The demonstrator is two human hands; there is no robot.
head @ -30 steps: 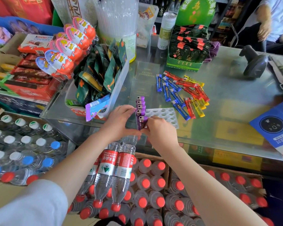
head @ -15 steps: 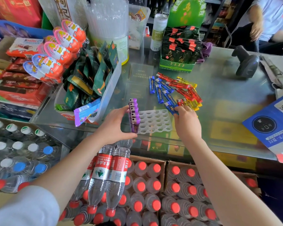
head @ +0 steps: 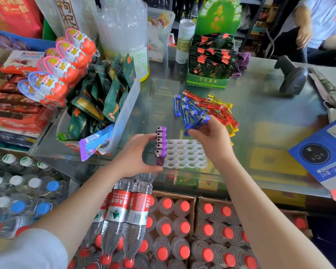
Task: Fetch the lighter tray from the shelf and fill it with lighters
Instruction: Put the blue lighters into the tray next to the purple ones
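1. White lighter tray [head: 184, 155] lies flat on the glass counter [head: 260, 105], near the front edge, betw. my two hands.
2. Row of purple lighters [head: 161, 143] stands upright in the tray's leftmost column; the other sockets show bare.
3. My L hand [head: 136, 154] is curled round that purple row: fingers at the far end, thumb at the near end, touching the lighters.
4. My R hand [head: 211, 136] is raised just above the tray's far R corner, fingers bent round a blue lighter [head: 199, 121]. Looks like more than one blue in the grip; can't tell the count.
5. Loose pile on the glass just beyond the tray: blue lighters [head: 184, 107] on the L, red lighters [head: 211, 105] mid, yellow lighters [head: 221, 100] at the R and back. They overlap, lying flat.
6. Clear bin of snack packets [head: 105, 94] sits L of the tray; green display box [head: 208, 82] behind the pile.
7. Barcode scanner [head: 291, 76] far R on the counter, well apart from the tray.
8. Water bottles w. red caps [head: 163, 230] in cartons below the counter.
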